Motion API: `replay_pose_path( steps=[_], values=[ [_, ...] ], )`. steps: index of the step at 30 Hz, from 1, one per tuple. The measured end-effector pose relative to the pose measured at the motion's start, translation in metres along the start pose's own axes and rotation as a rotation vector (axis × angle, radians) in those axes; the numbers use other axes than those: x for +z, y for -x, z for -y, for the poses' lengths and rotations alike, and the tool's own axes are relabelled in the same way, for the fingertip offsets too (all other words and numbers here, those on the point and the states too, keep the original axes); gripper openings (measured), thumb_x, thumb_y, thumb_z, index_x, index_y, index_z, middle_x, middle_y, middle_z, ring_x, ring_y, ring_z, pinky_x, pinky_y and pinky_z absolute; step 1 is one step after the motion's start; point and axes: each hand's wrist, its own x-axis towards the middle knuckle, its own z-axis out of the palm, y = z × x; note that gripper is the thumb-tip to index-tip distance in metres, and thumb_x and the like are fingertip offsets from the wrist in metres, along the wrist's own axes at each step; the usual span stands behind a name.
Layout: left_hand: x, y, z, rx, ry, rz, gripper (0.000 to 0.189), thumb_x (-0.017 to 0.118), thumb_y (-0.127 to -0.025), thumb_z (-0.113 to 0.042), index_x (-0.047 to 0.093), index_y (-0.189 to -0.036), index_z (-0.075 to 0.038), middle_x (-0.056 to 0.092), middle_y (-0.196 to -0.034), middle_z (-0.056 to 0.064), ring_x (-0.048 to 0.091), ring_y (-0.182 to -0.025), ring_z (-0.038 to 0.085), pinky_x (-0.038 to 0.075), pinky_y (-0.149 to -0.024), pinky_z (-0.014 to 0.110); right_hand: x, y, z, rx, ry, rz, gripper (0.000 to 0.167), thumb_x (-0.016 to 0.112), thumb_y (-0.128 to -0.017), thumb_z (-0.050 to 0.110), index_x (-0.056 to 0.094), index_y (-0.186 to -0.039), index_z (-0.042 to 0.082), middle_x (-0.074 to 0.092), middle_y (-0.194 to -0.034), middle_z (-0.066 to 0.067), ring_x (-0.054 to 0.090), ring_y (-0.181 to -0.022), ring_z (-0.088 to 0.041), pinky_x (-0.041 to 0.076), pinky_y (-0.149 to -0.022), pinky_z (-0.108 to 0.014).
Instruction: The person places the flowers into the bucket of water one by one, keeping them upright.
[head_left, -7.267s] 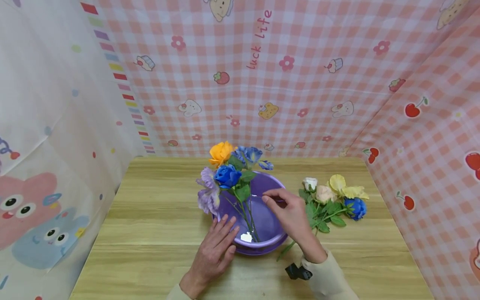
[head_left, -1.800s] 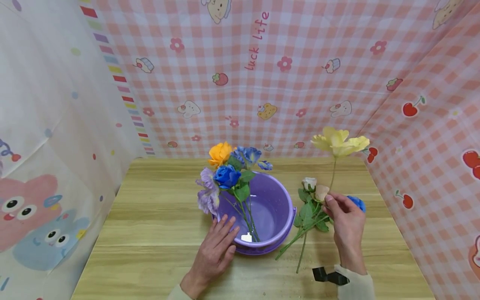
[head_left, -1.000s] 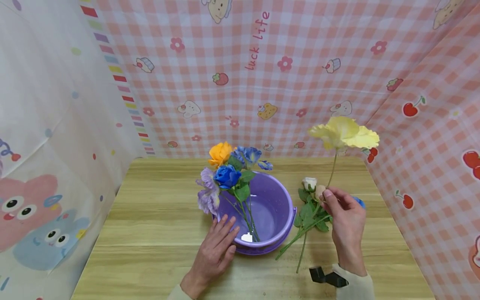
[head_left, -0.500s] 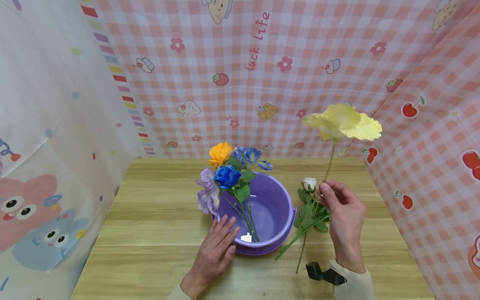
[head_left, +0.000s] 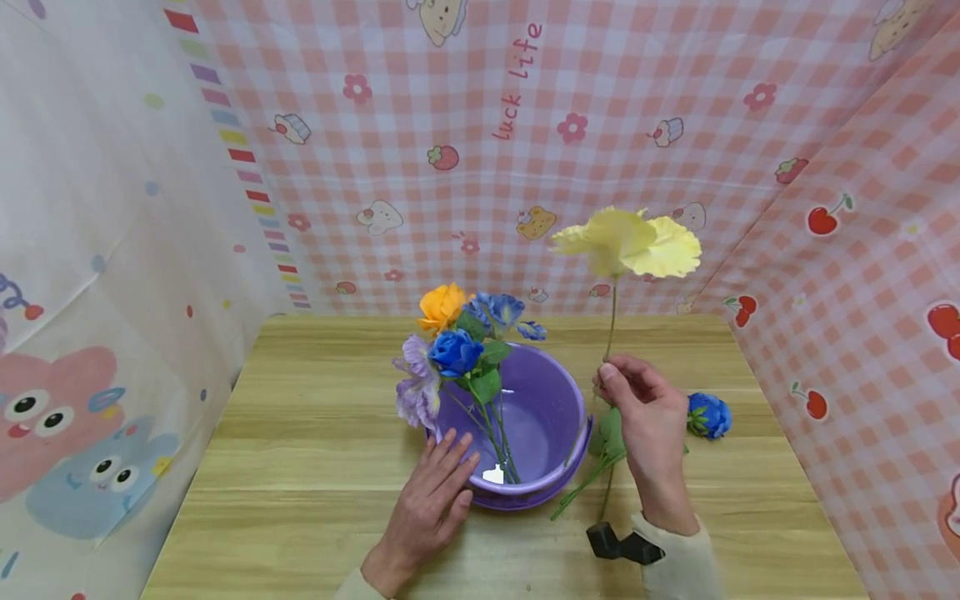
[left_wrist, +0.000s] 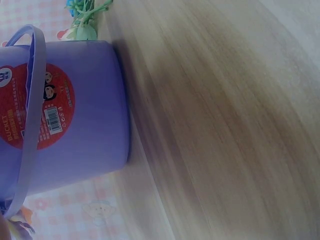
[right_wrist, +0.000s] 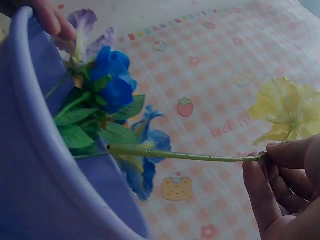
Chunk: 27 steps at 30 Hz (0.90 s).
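Observation:
My right hand (head_left: 648, 425) pinches the stem of a yellow artificial flower (head_left: 626, 243) between thumb and fingers, bloom upward. In the right wrist view the stem's cut end points at the opening of the purple bucket (right_wrist: 25, 130). My left hand (head_left: 423, 504) rests its fingers on the near left rim of the bucket (head_left: 573, 385). Inside, leaning to the back left, stand an orange rose (head_left: 442, 307), a blue rose (head_left: 455, 353), a blue iris-like flower (head_left: 498, 312) and a pale purple one (head_left: 417, 383).
Right of the bucket a second blue rose (head_left: 708, 415) lies on the wooden table (head_left: 315, 467). Green stems (head_left: 581, 490) and leaves (head_left: 610, 433) lie partly behind my right hand. The bucket's handle (left_wrist: 34, 100) hangs down. Checked cloth (head_left: 645, 75) walls the back and right.
My right hand, earlier over the bucket, has picked up the yellow flower from the pile, raised it and carried it left towards the bucket. My left hand has stayed at the rim.

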Motion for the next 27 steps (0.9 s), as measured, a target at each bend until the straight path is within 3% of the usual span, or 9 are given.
replay_pose_path(
  steps=[14, 22, 27],
  values=[
    [0.0, 0.001, 0.001, 0.001, -0.008, 0.007, 0.043, 0.045, -0.112, -0.026, 0.07, -0.125, 0.006, 0.064, -0.136, 0.025, 0.053, -0.138, 0.039, 0.036, -0.122, 0.051, 0.023, 0.004, -0.03, 0.07, 0.145, 0.095, 0.018, 0.073, -0.094, -0.001, 0.07, -0.108, -0.013, 0.074, -0.083, -0.001, 0.073, -0.079, -0.013, 0.065, -0.078, -0.03],
    [0.0, 0.001, 0.001, 0.004, -0.01, 0.002, 0.043, 0.044, -0.112, -0.026, 0.069, -0.125, 0.007, 0.065, -0.135, 0.026, 0.053, -0.138, 0.038, 0.035, -0.122, 0.05, 0.024, 0.004, -0.045, 0.065, 0.247, 0.079, 0.015, 0.073, -0.094, -0.001, 0.072, -0.106, -0.011, 0.074, -0.088, -0.018, 0.072, -0.074, -0.007, 0.065, -0.072, -0.025],
    [0.0, 0.001, 0.0, 0.004, -0.009, 0.0, 0.043, 0.045, -0.111, -0.025, 0.07, -0.125, 0.007, 0.065, -0.135, 0.026, 0.052, -0.139, 0.038, 0.035, -0.122, 0.05, 0.025, 0.005, -0.052, 0.03, 0.357, 0.085, 0.012, 0.075, -0.093, 0.002, 0.075, -0.103, -0.005, 0.075, -0.089, -0.019, 0.071, -0.071, -0.005, 0.064, -0.068, -0.024]
  ],
)
